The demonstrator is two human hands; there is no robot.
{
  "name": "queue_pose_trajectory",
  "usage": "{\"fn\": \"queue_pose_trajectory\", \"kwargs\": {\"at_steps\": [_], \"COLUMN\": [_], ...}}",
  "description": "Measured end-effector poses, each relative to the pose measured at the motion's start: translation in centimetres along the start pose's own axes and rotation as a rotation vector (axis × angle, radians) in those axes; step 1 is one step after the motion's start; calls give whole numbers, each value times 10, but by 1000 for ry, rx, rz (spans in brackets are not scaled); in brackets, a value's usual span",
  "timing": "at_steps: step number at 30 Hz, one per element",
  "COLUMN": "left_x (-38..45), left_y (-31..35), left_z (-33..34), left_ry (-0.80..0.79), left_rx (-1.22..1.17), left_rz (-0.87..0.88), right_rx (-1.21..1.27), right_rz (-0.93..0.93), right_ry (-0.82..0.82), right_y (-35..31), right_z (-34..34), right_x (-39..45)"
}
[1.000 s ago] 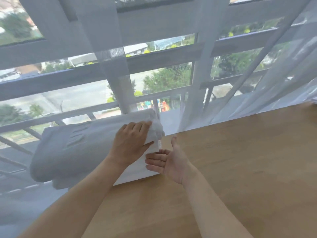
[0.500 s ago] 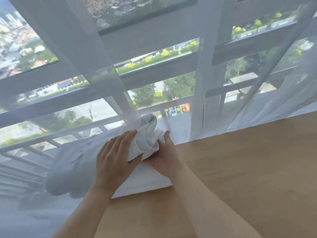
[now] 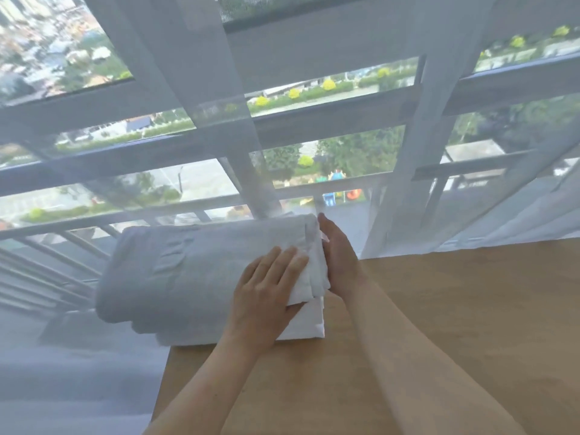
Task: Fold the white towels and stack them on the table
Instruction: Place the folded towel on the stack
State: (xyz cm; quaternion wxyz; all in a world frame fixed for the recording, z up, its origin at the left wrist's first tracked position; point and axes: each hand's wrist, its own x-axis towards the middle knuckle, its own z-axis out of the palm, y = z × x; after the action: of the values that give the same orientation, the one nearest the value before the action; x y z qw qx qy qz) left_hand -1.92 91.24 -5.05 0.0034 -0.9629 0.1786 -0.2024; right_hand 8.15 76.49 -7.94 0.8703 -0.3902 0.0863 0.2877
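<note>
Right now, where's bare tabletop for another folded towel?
Free: the wooden table right of the right hand, up to the sheer curtain, and near the forearms. Crowded: the far left corner, where the towel stack sits under the left hand.

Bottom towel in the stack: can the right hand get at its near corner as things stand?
Probably yes. The right hand rests flat against the stack's right end, and the bottom towel shows its corner just below, uncovered on the table. The left hand presses only the top towel.
</note>
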Motion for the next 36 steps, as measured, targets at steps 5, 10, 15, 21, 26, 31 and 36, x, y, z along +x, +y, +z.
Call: {"fn": "queue_pose_trajectory", "kwargs": {"at_steps": [5, 10, 15, 21, 26, 31, 36], "left_x": [-1, -13, -22, -20, -32, -27, -32], "left_y": [2, -37, -120, -148, -194, -199, -184], "left_z": [-1, -17, -26, -14, -10, -10, -8], "left_ry": [-128, -88, -292, -435, -480, -513, -451], "left_rx": [-61, -283, -164, -146, -129, -117, -160], "left_rz": [-69, -163, -488, -380, -424, -517, -377], "right_rx": [-441, -642, -1502, -1930, -1965, -2006, -2044], "right_rz": [-49, -186, -481, -297, -279, -121, -245], "right_ry": [53, 189, 330, 126, 353, 494, 314], "right_y": [-12, -15, -14, 45, 56, 54, 75], "right_z": [10, 23, 59, 106, 84, 103, 130], "right_x": [-4, -13, -22, -7, -10, -6, 2]}}
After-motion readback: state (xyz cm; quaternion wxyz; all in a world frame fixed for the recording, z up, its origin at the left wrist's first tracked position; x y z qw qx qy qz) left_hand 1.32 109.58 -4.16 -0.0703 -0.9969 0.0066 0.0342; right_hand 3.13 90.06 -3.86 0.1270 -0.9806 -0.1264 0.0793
